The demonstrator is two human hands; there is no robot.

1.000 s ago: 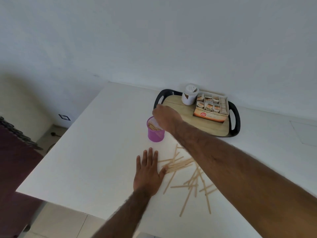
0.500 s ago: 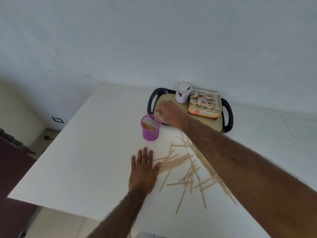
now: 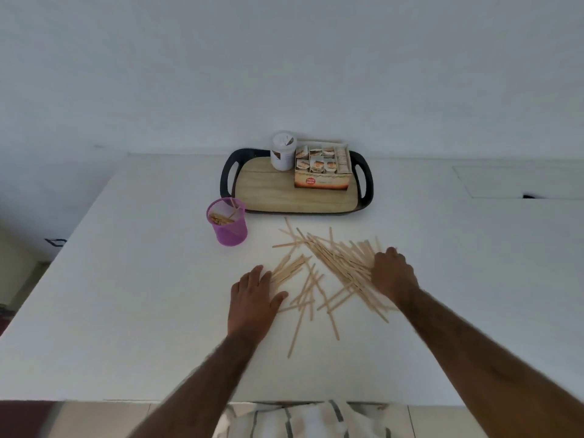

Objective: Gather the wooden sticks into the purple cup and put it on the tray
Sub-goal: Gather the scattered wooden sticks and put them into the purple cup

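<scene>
The purple cup (image 3: 229, 227) stands upright on the white table (image 3: 126, 311), just off the near-left corner of the tray (image 3: 225, 175) and not yet on it. A few sticks lean inside it; how many is hard to make out through the mesh.

To its right and nearer, the left hand (image 3: 252, 298) lies flat as it did a second ago, fingers straight and together, their tips against the ends of the nearest sticks.

On the tray behind, a white jar (image 3: 282, 153) and an open box (image 3: 322, 178) fill the far right part, leaving bare board on the cup's side.

Most of the wooden sticks (image 3: 331, 263) lie loose and crossed between the two hands.

The right hand (image 3: 393, 275), at the cup's rim half a second ago, has come back to the right edge of the pile. That suggests one batch is delivered and another pick-up is starting, with much gathering left. Its fingers bend down over the sticks, but the fingertips are hidden beneath the hand, so whether it grips any cannot be told.
</scene>
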